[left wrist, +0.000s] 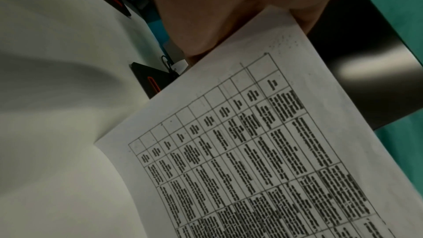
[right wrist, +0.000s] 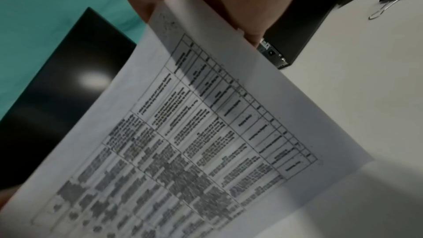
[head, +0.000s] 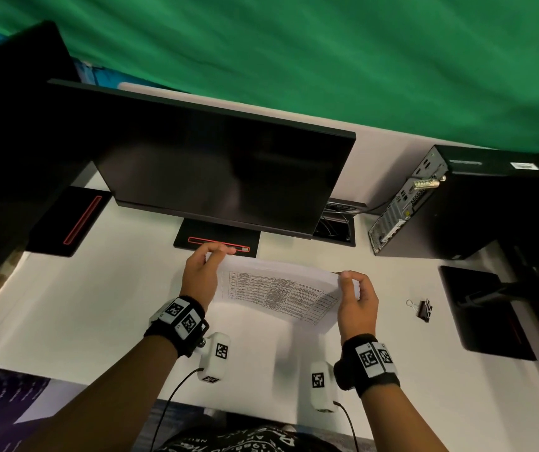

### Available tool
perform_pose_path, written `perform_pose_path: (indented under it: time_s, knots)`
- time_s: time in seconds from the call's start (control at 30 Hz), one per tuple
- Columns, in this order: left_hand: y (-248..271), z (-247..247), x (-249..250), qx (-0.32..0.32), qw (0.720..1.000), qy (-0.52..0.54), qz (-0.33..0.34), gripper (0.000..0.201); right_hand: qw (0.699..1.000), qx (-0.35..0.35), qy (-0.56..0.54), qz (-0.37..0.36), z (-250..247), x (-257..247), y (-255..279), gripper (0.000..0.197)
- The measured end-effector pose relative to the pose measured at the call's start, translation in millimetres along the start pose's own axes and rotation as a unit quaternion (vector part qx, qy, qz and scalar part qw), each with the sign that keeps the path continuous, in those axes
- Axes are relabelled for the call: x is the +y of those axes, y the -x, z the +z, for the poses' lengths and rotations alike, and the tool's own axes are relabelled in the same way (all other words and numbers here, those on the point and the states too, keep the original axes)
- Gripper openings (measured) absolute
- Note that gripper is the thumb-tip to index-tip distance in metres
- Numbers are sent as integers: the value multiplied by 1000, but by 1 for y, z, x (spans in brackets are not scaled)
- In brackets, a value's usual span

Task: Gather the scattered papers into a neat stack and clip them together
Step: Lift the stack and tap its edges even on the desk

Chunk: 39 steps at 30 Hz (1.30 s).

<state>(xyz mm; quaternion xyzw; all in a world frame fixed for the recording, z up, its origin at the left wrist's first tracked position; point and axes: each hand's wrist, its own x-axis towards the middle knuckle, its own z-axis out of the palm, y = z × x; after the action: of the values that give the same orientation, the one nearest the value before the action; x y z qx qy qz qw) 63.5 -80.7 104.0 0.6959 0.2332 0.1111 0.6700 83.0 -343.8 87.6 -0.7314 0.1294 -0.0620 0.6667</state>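
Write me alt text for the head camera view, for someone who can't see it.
Two hands hold a stack of printed papers above a white desk, the left hand gripping the left edge and the right hand the right edge. A black binder clip lies on the desk to the right, and a dark monitor stands behind the papers.

Printed table text (head: 277, 290) blurred, unreadable

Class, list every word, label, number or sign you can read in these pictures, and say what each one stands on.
No text can be read for certain.
Papers: printed table, too blurred.
Wristbands: square coded markers, no words.
Computer tower: white label, too small.
Patterned clothing at the bottom edge: lettering, unreadable.
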Motion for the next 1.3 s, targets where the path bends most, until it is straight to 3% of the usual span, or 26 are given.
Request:
perform_pose_path:
  time_s: [0.13, 0.37, 0.67, 0.9, 1.23, 1.3]
  knots:
    - [5, 1, 3, -11, 1000, 13, 23, 27, 1000, 5, -4, 3, 0, 0, -2, 17]
    - [7, 1, 4, -37, 999, 39, 3, 30, 1000, -16, -9, -3, 3, 0, -2, 20]
    - [3, 0, -2, -1, 1000, 18, 18, 24, 1000, 11, -6, -16, 1, -4, -2, 11]
    - [-1, 2, -3, 7, 1000, -11, 3, 23, 1000, 12, -13, 2, 6, -4, -3, 17]
    - [-1, 1, -1, -8, 999, -31, -2, 28, 999, -25, -31, 7, 3, -6, -3, 16]
    - [0, -2, -2, -39, 999, -19, 28, 27, 996, -72, -47, 3, -4, -2, -2, 31]
